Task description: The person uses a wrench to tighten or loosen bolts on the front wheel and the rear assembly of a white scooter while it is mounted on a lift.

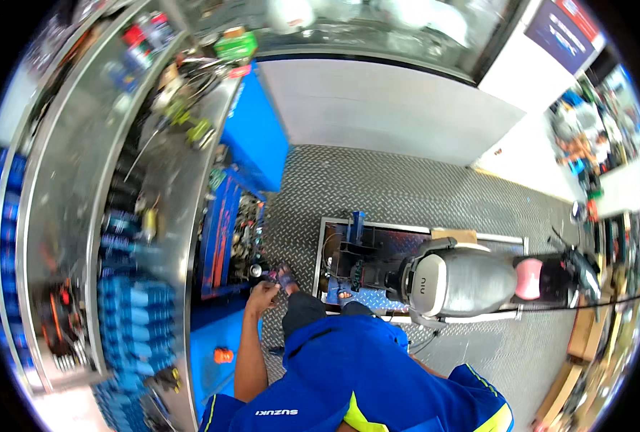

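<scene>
My left hand (263,297) is at the front end of an open blue tool drawer (223,223), its fingers curled in. What they hold, if anything, is too small to make out. Loose metal tools (246,227) crowd the drawer, and a round metal piece (256,271) lies just beyond my fingers. My right hand is out of sight; only a bit of that forearm (429,366) shows beside my blue shirt. To my right stands a scooter (471,282) with a grey seat, its rear end toward me.
Steel shelving (68,187) with blue bottles (136,317) runs along the left. A yellow-green power tool (183,122) lies on the steel counter. An orange round object (223,356) sits by the blue cabinet. Cardboard boxes (559,396) line the right side.
</scene>
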The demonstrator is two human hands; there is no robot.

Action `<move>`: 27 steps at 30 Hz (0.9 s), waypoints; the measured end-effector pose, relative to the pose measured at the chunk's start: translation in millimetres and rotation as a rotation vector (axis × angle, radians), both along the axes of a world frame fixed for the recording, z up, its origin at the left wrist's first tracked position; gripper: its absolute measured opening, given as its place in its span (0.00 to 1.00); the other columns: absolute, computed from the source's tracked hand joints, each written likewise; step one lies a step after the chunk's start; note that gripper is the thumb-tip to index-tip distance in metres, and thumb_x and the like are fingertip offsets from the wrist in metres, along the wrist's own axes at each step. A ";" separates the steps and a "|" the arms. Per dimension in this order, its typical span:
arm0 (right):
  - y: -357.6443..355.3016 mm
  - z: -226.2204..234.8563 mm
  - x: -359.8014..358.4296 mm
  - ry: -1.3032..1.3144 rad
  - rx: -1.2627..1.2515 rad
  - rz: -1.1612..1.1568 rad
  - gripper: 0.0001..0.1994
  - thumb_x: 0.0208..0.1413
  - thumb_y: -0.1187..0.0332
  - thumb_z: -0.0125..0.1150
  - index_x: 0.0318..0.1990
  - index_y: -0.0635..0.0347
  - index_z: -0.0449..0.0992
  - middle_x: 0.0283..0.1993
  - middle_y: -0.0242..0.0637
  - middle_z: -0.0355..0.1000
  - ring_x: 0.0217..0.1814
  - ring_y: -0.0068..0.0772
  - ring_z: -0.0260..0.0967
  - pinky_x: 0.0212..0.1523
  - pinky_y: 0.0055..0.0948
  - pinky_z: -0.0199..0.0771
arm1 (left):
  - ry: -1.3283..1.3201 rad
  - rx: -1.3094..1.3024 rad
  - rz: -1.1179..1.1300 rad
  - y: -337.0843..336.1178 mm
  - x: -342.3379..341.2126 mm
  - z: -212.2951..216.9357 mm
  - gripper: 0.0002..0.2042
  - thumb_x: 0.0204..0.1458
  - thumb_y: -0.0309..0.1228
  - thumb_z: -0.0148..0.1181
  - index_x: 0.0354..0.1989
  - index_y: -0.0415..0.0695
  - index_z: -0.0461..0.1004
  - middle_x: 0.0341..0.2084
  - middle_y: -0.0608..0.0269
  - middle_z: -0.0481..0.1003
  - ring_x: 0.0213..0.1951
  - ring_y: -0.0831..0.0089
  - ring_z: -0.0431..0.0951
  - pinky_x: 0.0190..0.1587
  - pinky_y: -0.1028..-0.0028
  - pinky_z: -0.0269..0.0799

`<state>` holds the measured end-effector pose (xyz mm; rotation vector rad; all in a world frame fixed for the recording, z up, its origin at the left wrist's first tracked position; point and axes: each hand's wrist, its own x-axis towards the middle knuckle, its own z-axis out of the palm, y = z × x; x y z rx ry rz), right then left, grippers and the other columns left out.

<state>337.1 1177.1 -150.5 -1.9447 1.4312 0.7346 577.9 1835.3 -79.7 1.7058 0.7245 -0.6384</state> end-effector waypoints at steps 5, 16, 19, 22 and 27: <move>110.3 6.0 -27.6 0.054 -0.043 -0.214 0.08 0.55 0.65 0.58 0.34 0.59 0.79 0.30 0.42 0.77 0.26 0.39 0.75 0.26 0.42 0.75 | 0.082 -0.014 -0.472 14.1 150.5 -21.8 0.31 0.57 0.43 0.66 0.59 0.31 0.67 0.44 0.50 0.79 0.43 0.63 0.79 0.41 0.66 0.76; 358.1 21.8 68.5 0.078 -0.023 -0.493 0.06 0.54 0.67 0.60 0.33 0.59 0.79 0.30 0.42 0.78 0.26 0.39 0.76 0.27 0.42 0.76 | -0.169 -0.034 -0.821 26.3 423.9 32.5 0.27 0.57 0.46 0.66 0.56 0.36 0.70 0.41 0.55 0.77 0.38 0.68 0.77 0.42 0.64 0.73; 385.0 18.2 118.1 0.060 -0.012 -0.503 0.06 0.53 0.68 0.60 0.33 0.59 0.79 0.29 0.42 0.78 0.26 0.39 0.76 0.27 0.42 0.76 | -0.249 -0.135 -0.758 15.7 467.1 34.6 0.24 0.58 0.43 0.66 0.54 0.36 0.71 0.39 0.57 0.78 0.36 0.71 0.77 0.37 0.68 0.73; 405.8 13.6 165.3 0.058 -0.001 -0.519 0.05 0.53 0.68 0.61 0.33 0.59 0.79 0.29 0.42 0.78 0.26 0.39 0.76 0.27 0.42 0.76 | -0.219 -0.265 -0.751 1.0 491.3 13.8 0.24 0.58 0.42 0.65 0.54 0.36 0.71 0.37 0.58 0.79 0.34 0.72 0.78 0.34 0.70 0.73; 420.4 -6.3 255.0 0.082 0.045 -0.548 0.05 0.52 0.69 0.61 0.33 0.59 0.80 0.29 0.42 0.79 0.26 0.39 0.77 0.27 0.42 0.77 | -0.109 -0.300 -0.756 -14.0 538.3 0.2 0.26 0.57 0.43 0.67 0.56 0.36 0.70 0.40 0.58 0.79 0.34 0.74 0.78 0.34 0.73 0.74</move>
